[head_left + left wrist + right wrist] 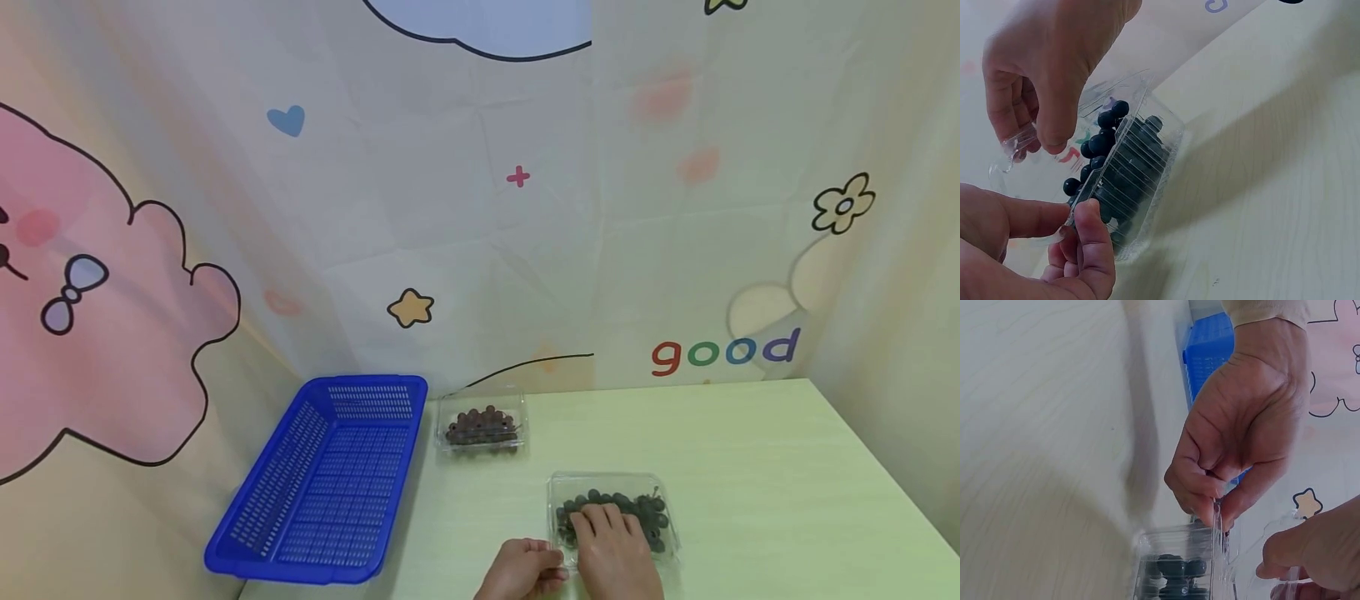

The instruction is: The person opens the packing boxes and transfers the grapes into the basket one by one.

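A clear plastic box (pixel 1169 165) of dark grapes (pixel 592 500) sits on the table close to the person. With thumb and fingers, the left hand (pixel 522 568) pinches the box's near rim; the left wrist view shows this left hand (pixel 1035 244) at the corner. The right hand (pixel 617 552) reaches over the box from the near side. Its fingers grip the edge of the clear lid (pixel 1019 140), which stands partly raised from the box. Both the right hand (pixel 1319 553) and the left hand (pixel 1235 431) appear in the right wrist view.
A blue perforated basket (pixel 300 575) stands at the left of the table. Behind, near the wall, is a second clear box (pixel 519 406) with reddish grapes (pixel 483 423). A printed curtain (pixel 480 217) hangs along the table's back edge.
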Action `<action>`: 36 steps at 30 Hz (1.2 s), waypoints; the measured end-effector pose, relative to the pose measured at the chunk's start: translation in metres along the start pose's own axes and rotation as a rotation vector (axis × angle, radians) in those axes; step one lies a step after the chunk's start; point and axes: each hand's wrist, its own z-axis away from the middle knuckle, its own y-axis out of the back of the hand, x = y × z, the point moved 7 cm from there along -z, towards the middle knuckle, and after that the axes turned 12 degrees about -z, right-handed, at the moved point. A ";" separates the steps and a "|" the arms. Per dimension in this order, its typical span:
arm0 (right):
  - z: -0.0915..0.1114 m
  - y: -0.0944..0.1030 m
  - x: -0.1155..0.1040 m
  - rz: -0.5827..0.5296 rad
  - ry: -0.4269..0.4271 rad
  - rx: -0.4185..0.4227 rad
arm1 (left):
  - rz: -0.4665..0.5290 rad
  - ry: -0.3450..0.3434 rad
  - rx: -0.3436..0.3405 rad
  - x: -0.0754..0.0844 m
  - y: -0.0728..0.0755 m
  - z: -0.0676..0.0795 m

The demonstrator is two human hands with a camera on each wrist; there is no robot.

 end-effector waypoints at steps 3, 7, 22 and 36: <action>0.003 0.001 0.006 -0.006 -0.010 0.011 | 0.004 -0.004 0.008 0.000 -0.001 0.000; 0.007 0.004 0.013 -0.010 -0.029 0.035 | 0.001 -0.004 0.013 0.000 -0.001 -0.001; 0.019 0.009 0.028 0.006 0.034 0.148 | 0.020 -0.023 -0.013 -0.001 -0.003 0.000; 0.031 0.010 0.050 -0.016 0.162 0.308 | 0.011 -0.007 -0.026 0.000 -0.001 0.001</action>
